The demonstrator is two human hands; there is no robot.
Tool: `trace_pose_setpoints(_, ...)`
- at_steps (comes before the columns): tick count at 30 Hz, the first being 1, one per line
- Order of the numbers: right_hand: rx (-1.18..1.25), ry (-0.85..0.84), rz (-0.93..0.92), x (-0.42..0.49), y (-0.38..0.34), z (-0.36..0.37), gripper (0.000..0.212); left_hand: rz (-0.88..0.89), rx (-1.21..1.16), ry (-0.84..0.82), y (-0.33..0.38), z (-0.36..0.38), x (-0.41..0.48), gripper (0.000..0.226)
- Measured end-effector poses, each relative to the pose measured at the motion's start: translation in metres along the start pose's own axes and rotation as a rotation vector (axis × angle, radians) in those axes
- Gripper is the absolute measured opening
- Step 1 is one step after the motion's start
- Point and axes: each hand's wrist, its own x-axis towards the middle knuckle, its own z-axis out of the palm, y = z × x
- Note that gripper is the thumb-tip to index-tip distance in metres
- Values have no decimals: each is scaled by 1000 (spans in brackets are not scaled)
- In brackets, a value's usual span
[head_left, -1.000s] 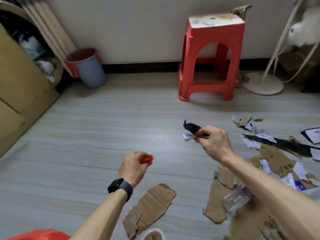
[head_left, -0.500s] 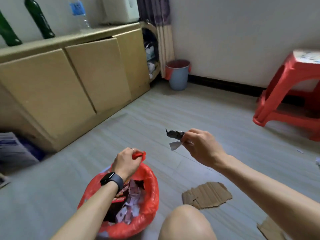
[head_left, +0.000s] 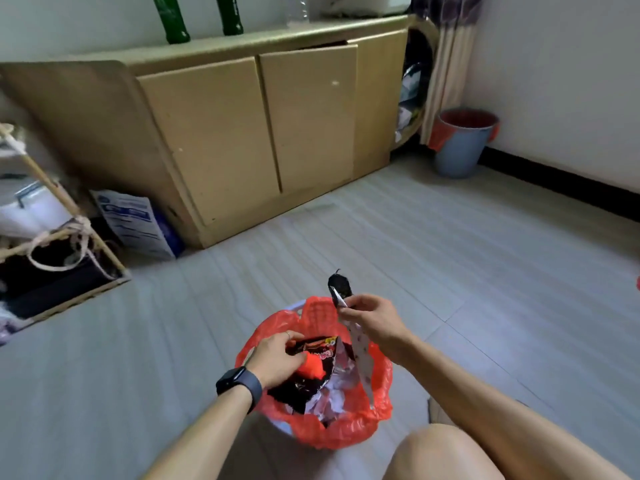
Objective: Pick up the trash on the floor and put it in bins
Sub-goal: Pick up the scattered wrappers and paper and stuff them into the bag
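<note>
Dumping trash | right hand (head_left: 372,318) pinches black-and-white scraps (head_left: 341,289) over far rim of bin (head_left: 346,434) so they drop inside | left hand (head_left: 277,358) at left rim, seemingly curled round orange scrap (head_left: 313,367)

Seeing on my feed: tan cabinet (head_left: 221,140) along wall, two green bottles (head_left: 174,22) on top. White-blue paper bag (head_left: 133,221) leaning at its side. Bamboo rack (head_left: 55,199) with rope far left. Curtain (head_left: 450,67) in corner.
</note>
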Motion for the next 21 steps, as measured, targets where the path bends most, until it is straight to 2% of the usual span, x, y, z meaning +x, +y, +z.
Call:
trace_pose_setpoints(2,-36,-105,45,8,13,7,10,-15,2,4,-8,0,-1,38)
trace_pose_setpoints(4,-249,-196,12,14,25,8,2,-17,4,29,-16,-1,-1,41)
trace_pose_setpoints(7,-748,-327,-98,16,32,4,22,-13,24,80,-23,-1,2,39)
trace_pose_setpoints(9,-903,-313,-214,12,33,-1,35,10,32,141,-20,2,6,39)
trace_pose_setpoints(11,-872,-184,-261,9,42,-9,40,74,44,150,-11,13,8,44)
trace_pose_setpoints(14,-931,-43,-154,6,68,-27,62,155,227,1,2,45,13,71)
trace_pose_setpoints(17,-942,-97,19,-1,102,-39,72,55,409,-173,2,87,21,91)
trace_pose_setpoints(21,-805,-116,117,-8,123,-49,75,-110,573,-282,-13,129,26,85)
